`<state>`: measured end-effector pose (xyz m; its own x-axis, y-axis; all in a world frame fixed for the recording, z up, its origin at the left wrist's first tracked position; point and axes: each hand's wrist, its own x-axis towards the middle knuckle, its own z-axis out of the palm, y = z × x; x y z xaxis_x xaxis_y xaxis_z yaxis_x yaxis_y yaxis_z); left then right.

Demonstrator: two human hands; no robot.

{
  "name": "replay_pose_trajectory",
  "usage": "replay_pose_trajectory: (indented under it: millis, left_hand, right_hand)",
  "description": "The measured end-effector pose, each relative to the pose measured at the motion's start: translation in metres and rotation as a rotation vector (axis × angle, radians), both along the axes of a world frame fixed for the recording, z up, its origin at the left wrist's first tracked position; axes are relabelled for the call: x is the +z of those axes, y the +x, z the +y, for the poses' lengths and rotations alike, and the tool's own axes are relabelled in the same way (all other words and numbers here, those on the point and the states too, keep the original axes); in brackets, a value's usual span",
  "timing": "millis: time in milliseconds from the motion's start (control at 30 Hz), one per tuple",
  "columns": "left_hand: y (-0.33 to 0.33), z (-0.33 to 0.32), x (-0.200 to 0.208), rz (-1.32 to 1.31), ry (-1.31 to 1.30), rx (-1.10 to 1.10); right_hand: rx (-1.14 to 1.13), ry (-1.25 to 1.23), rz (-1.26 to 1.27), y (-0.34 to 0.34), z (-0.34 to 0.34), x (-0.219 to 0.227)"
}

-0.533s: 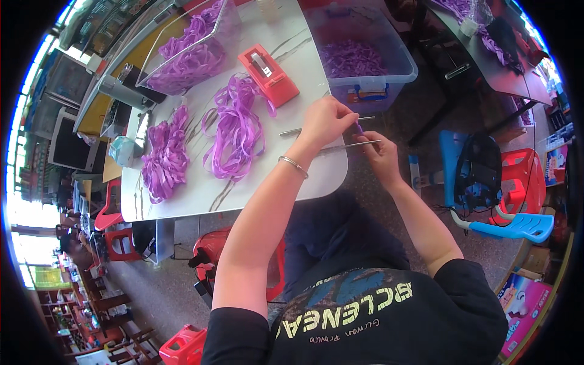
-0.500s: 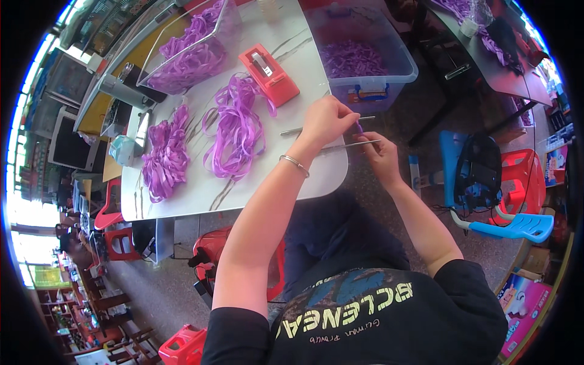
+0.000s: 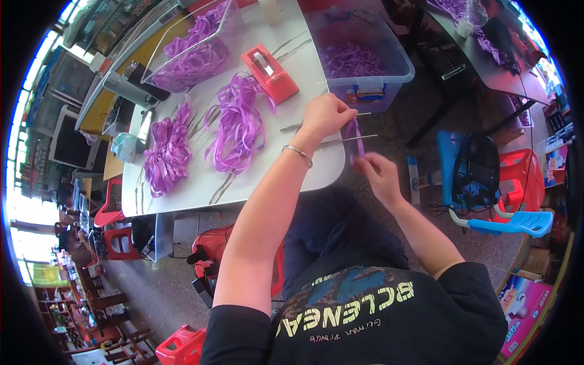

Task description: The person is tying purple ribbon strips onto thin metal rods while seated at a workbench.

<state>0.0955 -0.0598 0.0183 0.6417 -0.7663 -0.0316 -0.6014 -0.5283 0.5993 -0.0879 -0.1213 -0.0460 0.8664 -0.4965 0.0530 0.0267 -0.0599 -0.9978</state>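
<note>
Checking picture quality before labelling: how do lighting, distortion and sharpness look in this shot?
Head view: even daylight, blown out at the left rim; strong fisheye bend along the white table edge; left hand, right hand and purple ribbon strip fairly sharp; black vignette in the corners.

The worktop (image 3: 201,188) lies ahead of the seated person and extends to their left. On it, two loose ribbon piles lie side by side: the left ribbon pile (image 3: 167,149) near the worktop's left edge, the right ribbon pile (image 3: 237,121) just beside it. The tape dispenser (image 3: 269,73) sits behind the right ribbon pile. The open tray of ribbon (image 3: 194,52) stands behind both piles, at the far left. The storage bin (image 3: 359,61) stands to the right of the tape dispenser, at the worktop's right edge. The left hand (image 3: 325,115) is over the worktop's right edge; the right hand (image 3: 377,173) is off the edge, nearer the person. The ribbon strip (image 3: 358,137) runs between both hands. Two chairs (image 3: 486,182) stand on the floor, well to the right.
</note>
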Motion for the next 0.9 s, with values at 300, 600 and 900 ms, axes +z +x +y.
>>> replay_pose_trajectory:
  millis: [300,600,900]
  left_hand:
    - [0.002,0.001,0.0,-0.009,0.052,0.004]
    - [0.004,0.0,-0.002,-0.017,0.086,0.01]
    - [0.009,0.004,-0.007,0.135,-0.035,-0.019]
  right_hand:
    - [0.194,-0.498,0.053,-0.135,0.038,0.029]
    - [0.343,-0.328,0.031,-0.159,0.045,0.038]
    - [0.338,-0.269,0.028,-0.159,0.046,0.048]
